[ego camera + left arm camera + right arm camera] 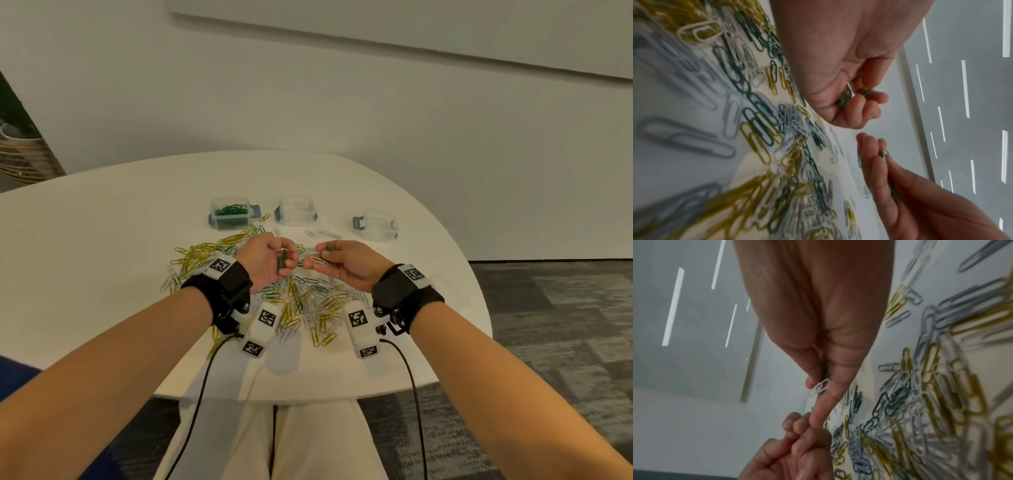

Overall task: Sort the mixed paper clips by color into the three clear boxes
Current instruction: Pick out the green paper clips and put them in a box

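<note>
Above the clip pile (274,291) on the counter (102,240), the left hand (265,262) curls round green clips (281,262); the right hand (346,265) pinches a white clip (320,262).

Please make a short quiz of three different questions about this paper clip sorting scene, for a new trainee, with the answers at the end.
1. True or false: the left clear plastic box already holds green paper clips.
2. Which colour of clips does the left hand hold? A) green B) yellow C) red
3. Fill in: the right hand pinches a ___ paper clip at its fingertips.

Key
1. True; the middle clear box and the right clear box show no coloured clips.
2. A; a green bunch lies in its curled fingers.
3. White; it also grips a green clip.
</note>
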`<act>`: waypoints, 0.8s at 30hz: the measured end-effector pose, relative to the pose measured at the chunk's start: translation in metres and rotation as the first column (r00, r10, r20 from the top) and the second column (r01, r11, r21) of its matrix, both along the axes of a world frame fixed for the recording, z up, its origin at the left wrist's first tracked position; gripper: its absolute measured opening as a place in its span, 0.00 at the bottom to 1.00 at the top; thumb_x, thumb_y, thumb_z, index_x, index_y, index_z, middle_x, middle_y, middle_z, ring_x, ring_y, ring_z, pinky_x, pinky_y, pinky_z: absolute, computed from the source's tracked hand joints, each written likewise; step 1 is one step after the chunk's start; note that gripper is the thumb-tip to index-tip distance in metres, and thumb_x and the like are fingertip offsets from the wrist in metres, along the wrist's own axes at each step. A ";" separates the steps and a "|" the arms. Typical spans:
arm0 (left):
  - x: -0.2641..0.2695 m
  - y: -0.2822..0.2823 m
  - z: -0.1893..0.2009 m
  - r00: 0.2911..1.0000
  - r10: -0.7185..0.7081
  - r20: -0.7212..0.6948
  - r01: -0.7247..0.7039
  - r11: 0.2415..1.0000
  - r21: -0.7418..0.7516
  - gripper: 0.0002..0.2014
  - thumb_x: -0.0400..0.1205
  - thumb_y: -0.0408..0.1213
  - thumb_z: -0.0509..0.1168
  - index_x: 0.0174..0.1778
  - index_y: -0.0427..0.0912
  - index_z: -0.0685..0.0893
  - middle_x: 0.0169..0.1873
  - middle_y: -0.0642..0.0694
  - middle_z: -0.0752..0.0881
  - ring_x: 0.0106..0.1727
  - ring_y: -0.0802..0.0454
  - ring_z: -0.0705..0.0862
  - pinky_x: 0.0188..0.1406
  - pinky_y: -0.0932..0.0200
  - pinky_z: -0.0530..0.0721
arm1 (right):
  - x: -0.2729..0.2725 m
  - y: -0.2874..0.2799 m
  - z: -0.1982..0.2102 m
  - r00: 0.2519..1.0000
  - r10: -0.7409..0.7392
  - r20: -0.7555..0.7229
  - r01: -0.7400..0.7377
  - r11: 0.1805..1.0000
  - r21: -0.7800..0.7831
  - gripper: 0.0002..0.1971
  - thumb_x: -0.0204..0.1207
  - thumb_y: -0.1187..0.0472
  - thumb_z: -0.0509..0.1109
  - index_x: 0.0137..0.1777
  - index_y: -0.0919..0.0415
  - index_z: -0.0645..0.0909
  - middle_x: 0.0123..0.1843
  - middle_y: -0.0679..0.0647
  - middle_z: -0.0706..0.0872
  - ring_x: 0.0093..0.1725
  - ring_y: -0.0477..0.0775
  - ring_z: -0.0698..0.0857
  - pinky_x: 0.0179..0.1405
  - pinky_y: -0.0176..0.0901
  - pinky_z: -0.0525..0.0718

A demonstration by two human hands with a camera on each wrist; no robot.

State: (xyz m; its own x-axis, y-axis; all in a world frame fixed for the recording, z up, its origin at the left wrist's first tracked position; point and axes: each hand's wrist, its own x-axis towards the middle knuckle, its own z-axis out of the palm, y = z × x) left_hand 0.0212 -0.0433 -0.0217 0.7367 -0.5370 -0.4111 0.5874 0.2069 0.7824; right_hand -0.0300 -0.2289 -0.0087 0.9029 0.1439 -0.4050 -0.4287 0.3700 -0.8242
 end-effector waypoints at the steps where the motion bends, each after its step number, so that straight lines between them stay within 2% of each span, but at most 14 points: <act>1: -0.002 -0.002 0.000 1.000 -0.010 -0.010 0.010 0.999 0.042 0.11 0.78 0.34 0.49 0.36 0.38 0.74 0.29 0.43 0.75 0.26 0.52 0.69 0.20 0.63 0.66 | -0.001 0.002 0.001 1.000 -0.016 0.020 0.017 0.999 -0.047 0.09 0.85 0.75 0.52 0.54 0.70 0.73 0.52 0.70 0.85 0.44 0.57 0.92 0.46 0.38 0.90; 4: -0.011 -0.010 -0.001 0.998 -0.058 0.039 0.049 0.976 0.210 0.11 0.83 0.36 0.53 0.34 0.40 0.73 0.28 0.46 0.71 0.23 0.55 0.66 0.17 0.64 0.61 | 0.000 0.009 0.002 0.996 -0.010 0.086 0.034 0.958 -0.286 0.07 0.85 0.75 0.54 0.50 0.68 0.73 0.50 0.70 0.84 0.39 0.56 0.91 0.42 0.37 0.89; 7: -0.015 -0.011 0.000 1.000 0.031 -0.003 -0.030 0.985 0.171 0.13 0.88 0.34 0.52 0.40 0.37 0.76 0.29 0.46 0.71 0.24 0.56 0.68 0.16 0.68 0.63 | 0.006 0.009 0.003 0.993 0.012 0.116 0.058 0.812 -0.580 0.10 0.83 0.75 0.54 0.44 0.65 0.72 0.51 0.71 0.81 0.40 0.61 0.87 0.36 0.38 0.90; 11: -0.010 0.005 -0.003 0.995 0.095 -0.001 -0.093 0.977 0.192 0.13 0.89 0.33 0.47 0.50 0.35 0.76 0.28 0.47 0.69 0.17 0.59 0.66 0.12 0.68 0.60 | 0.009 -0.001 0.003 0.987 0.091 0.136 0.076 0.484 -0.872 0.06 0.81 0.74 0.59 0.47 0.65 0.74 0.54 0.70 0.84 0.55 0.68 0.86 0.55 0.56 0.88; 12: -0.008 0.008 -0.006 0.997 0.067 0.029 -0.072 0.966 0.249 0.13 0.89 0.33 0.47 0.50 0.35 0.77 0.27 0.48 0.68 0.16 0.59 0.64 0.11 0.68 0.59 | 0.007 -0.002 0.003 0.987 0.071 0.144 0.087 0.520 -0.850 0.07 0.82 0.74 0.57 0.47 0.65 0.74 0.54 0.72 0.84 0.54 0.68 0.86 0.52 0.52 0.89; 14: -0.006 0.009 -0.006 0.991 -0.054 0.122 -0.005 0.898 0.440 0.11 0.87 0.35 0.53 0.46 0.37 0.79 0.25 0.49 0.66 0.16 0.57 0.61 0.12 0.67 0.58 | 0.003 -0.003 0.001 0.987 -0.070 0.142 0.143 0.780 -0.609 0.10 0.84 0.75 0.53 0.45 0.66 0.73 0.50 0.71 0.84 0.46 0.62 0.88 0.40 0.39 0.90; 15: -0.005 0.008 -0.006 0.962 -0.166 0.217 0.010 0.815 0.579 0.09 0.85 0.38 0.58 0.45 0.39 0.80 0.25 0.49 0.67 0.19 0.56 0.64 0.15 0.67 0.61 | -0.001 -0.002 0.001 0.984 -0.143 0.104 0.174 0.895 -0.411 0.10 0.84 0.75 0.53 0.46 0.66 0.73 0.47 0.69 0.84 0.40 0.58 0.87 0.34 0.36 0.88; 17: -0.003 0.003 -0.004 0.778 -0.478 0.408 -0.065 0.585 0.809 0.08 0.81 0.44 0.66 0.48 0.42 0.83 0.34 0.49 0.77 0.32 0.53 0.77 0.29 0.63 0.73 | -0.006 0.001 -0.003 0.975 -0.223 -0.022 0.218 0.966 -0.135 0.07 0.82 0.73 0.57 0.45 0.64 0.73 0.38 0.60 0.81 0.30 0.50 0.80 0.24 0.33 0.80; 18: -0.003 -0.003 -0.003 0.667 -0.598 0.444 -0.125 0.497 0.858 0.09 0.80 0.44 0.67 0.49 0.44 0.84 0.42 0.48 0.81 0.43 0.50 0.80 0.39 0.60 0.76 | -0.007 0.002 -0.005 0.975 -0.214 -0.054 0.204 0.967 -0.149 0.06 0.81 0.70 0.61 0.43 0.63 0.74 0.33 0.56 0.77 0.26 0.47 0.73 0.20 0.34 0.72; 19: -0.003 -0.007 -0.003 0.586 -0.674 0.450 -0.170 0.441 0.881 0.08 0.79 0.43 0.68 0.50 0.44 0.85 0.49 0.47 0.83 0.51 0.48 0.81 0.46 0.59 0.76 | -0.005 0.002 -0.009 0.983 -0.176 -0.050 0.154 0.943 -0.295 0.05 0.80 0.67 0.65 0.41 0.62 0.75 0.31 0.54 0.73 0.24 0.47 0.68 0.19 0.34 0.67; 20: -0.002 -0.012 -0.005 0.534 -0.723 0.438 -0.188 0.403 0.896 0.08 0.79 0.41 0.68 0.51 0.44 0.85 0.54 0.46 0.84 0.55 0.46 0.81 0.50 0.59 0.76 | -0.004 0.003 -0.010 0.996 -0.087 -0.028 0.058 0.842 -0.537 0.05 0.78 0.64 0.69 0.41 0.63 0.78 0.29 0.53 0.73 0.24 0.47 0.68 0.19 0.35 0.67; 22: 0.000 -0.018 -0.009 0.475 -0.785 0.397 -0.206 0.340 0.918 0.08 0.78 0.40 0.69 0.52 0.45 0.84 0.57 0.45 0.84 0.57 0.45 0.82 0.51 0.57 0.77 | -0.003 0.003 -0.014 0.987 0.150 -0.066 -0.124 0.420 -0.899 0.09 0.73 0.58 0.75 0.44 0.64 0.86 0.33 0.53 0.81 0.31 0.49 0.76 0.27 0.38 0.74; 23: 0.002 -0.019 -0.010 0.461 -0.801 0.381 -0.205 0.322 0.924 0.08 0.78 0.39 0.69 0.51 0.44 0.84 0.57 0.44 0.84 0.57 0.45 0.82 0.50 0.56 0.77 | -0.003 0.004 -0.016 0.969 0.227 -0.101 -0.160 0.262 -0.952 0.11 0.70 0.56 0.77 0.46 0.64 0.88 0.36 0.52 0.83 0.36 0.49 0.79 0.32 0.38 0.76; 24: 0.003 -0.020 -0.011 0.452 -0.811 0.372 -0.202 0.313 0.928 0.08 0.78 0.39 0.70 0.51 0.43 0.84 0.56 0.44 0.84 0.56 0.45 0.82 0.49 0.56 0.78 | -0.005 0.004 -0.017 0.956 0.269 -0.120 -0.173 0.186 -0.967 0.12 0.69 0.56 0.78 0.47 0.63 0.88 0.38 0.50 0.83 0.39 0.48 0.80 0.33 0.36 0.76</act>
State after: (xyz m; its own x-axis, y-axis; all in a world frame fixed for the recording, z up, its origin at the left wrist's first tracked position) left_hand 0.0247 -0.0629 -0.0324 0.7986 -0.5620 -0.2153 -0.4562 -0.7987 0.3924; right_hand -0.0348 -0.2247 -0.0259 0.9343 -0.1134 -0.3380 -0.2780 -0.8252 -0.4916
